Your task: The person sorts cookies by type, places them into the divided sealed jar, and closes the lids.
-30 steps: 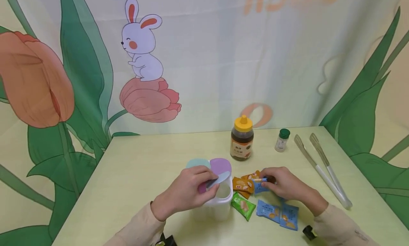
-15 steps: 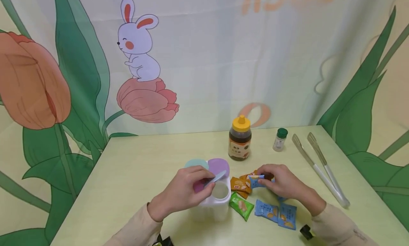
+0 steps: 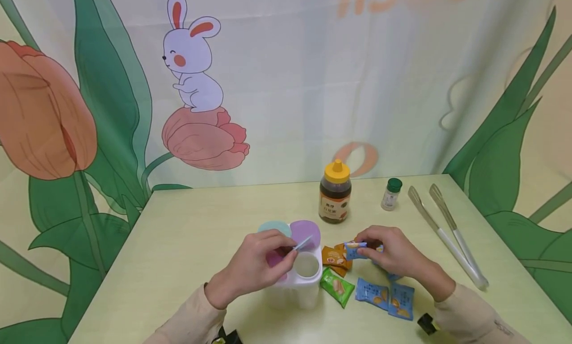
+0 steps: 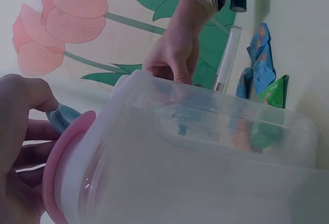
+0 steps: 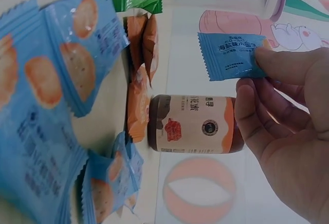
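Observation:
My left hand [image 3: 250,265] pinches a light blue lid [image 3: 304,242] between thumb and fingers, tilted up over a white, translucent canister [image 3: 308,295]. Below that lid one round compartment lies uncovered. Teal and purple lids [image 3: 306,233] cover the back compartments, and a pink lid [image 4: 67,157] sits under my left fingers in the left wrist view. To the right of the canister, my right hand [image 3: 395,249] holds a small blue biscuit packet [image 5: 231,57] by one end, raised over orange packets [image 3: 333,257] on the table.
A green packet [image 3: 337,286] lies against the canister's right side, with more blue packets [image 3: 401,301] nearer the right sleeve. Behind stand a yellow-capped honey bottle [image 3: 335,192] and a green-capped shaker [image 3: 391,194]. Metal tongs [image 3: 449,237] lie at far right.
The blue packet has come up from the pile and shifted slightly left in my right hand. My left hand has turned the light blue lid more edge-on.

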The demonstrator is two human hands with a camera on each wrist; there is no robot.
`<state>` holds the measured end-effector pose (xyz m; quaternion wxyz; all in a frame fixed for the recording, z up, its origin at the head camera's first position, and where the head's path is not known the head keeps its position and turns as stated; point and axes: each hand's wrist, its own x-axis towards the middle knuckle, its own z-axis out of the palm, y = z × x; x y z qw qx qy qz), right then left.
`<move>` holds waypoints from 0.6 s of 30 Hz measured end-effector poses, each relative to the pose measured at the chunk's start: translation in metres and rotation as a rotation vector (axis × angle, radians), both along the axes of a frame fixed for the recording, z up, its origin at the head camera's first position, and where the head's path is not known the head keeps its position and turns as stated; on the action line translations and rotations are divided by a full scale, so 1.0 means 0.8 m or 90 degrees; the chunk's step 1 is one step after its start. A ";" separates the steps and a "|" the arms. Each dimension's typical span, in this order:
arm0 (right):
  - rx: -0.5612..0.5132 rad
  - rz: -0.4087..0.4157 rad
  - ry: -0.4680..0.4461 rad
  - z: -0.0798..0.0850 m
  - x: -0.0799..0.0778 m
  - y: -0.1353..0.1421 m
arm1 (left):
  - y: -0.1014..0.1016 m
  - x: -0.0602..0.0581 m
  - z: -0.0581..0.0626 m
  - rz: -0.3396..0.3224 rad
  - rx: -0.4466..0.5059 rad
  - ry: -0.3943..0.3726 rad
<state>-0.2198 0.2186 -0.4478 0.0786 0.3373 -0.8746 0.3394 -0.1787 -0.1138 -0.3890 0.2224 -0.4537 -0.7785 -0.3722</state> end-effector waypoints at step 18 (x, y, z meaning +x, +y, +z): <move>-0.064 0.028 0.055 0.018 0.010 -0.017 | -0.008 0.001 -0.006 0.036 0.079 -0.029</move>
